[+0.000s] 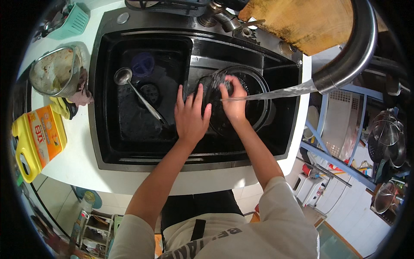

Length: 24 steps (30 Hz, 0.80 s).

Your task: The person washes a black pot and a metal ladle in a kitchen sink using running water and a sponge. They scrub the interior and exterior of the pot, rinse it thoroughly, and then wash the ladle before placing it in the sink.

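A dark round pot point(267, 94) sits in the right part of the black sink, with water inside it. My right hand point(235, 100) reaches into this pot, its fingers bent and apart, under the running water. Splashes partly hide the fingertips, and I see nothing held in them. Spread at the pot's left side, my left hand point(191, 118) lies beside the sink's divider with its thumb near the pot's edge. A stream of water point(278, 94) runs from the curved metal faucet point(347, 61) across my right hand.
A metal ladle point(123, 76) lies in the left basin point(129, 129) near a purple round item point(142, 64) and the drain point(149, 94). Left on the counter point(77, 136) are a clear container point(53, 71), cloths point(81, 95) and a yellow jug point(40, 139). A wooden board point(297, 22) stands behind.
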Each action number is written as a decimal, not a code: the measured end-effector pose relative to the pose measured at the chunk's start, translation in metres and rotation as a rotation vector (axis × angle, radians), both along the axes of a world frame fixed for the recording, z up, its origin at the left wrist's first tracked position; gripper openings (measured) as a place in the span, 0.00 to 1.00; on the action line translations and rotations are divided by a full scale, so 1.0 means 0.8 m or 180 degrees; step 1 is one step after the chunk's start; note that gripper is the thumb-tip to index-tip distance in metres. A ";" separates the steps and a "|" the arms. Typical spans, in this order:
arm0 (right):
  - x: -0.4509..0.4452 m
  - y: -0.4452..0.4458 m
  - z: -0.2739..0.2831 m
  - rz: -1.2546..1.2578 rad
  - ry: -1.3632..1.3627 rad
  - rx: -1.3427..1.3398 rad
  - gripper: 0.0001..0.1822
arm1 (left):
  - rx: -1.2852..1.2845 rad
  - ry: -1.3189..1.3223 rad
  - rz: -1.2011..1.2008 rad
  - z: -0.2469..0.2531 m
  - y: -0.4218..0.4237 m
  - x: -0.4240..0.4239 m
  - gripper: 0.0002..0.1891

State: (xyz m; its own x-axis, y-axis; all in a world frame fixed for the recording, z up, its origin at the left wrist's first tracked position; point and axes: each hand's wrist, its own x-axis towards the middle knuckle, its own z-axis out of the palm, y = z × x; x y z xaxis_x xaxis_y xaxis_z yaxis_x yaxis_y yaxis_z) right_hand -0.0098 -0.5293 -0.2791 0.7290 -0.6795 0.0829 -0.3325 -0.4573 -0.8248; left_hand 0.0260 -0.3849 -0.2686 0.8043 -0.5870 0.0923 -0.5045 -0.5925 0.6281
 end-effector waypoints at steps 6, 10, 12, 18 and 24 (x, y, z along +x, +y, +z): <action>-0.053 0.048 -0.009 0.0538 -0.0126 -0.0080 0.10 | 0.0089 -0.0058 0.0040 -0.005 0.004 0.000 0.23; -0.012 0.014 -0.033 -0.0045 -0.0357 -0.0012 0.11 | -0.0123 -0.0116 0.0026 -0.003 -0.001 -0.001 0.21; 0.010 -0.027 -0.045 -0.1019 -0.0848 -0.0779 0.13 | -0.0284 -0.0152 -0.0023 -0.001 -0.005 -0.001 0.20; -0.070 -0.073 -0.045 0.0027 0.2105 -0.1406 0.14 | -0.0239 -0.0229 0.0119 -0.009 0.005 -0.001 0.20; -0.101 -0.028 -0.142 0.2790 0.2907 -0.1096 0.10 | -0.0277 -0.0264 0.0066 -0.005 -0.004 -0.004 0.20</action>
State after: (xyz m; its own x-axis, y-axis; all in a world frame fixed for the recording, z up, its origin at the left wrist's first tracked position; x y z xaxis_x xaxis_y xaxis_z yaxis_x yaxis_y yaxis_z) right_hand -0.0904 -0.5516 -0.3926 0.8003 0.0025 -0.5996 -0.1920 -0.9463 -0.2602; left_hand 0.0225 -0.3882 -0.2723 0.8036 -0.5573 0.2088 -0.5451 -0.5484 0.6342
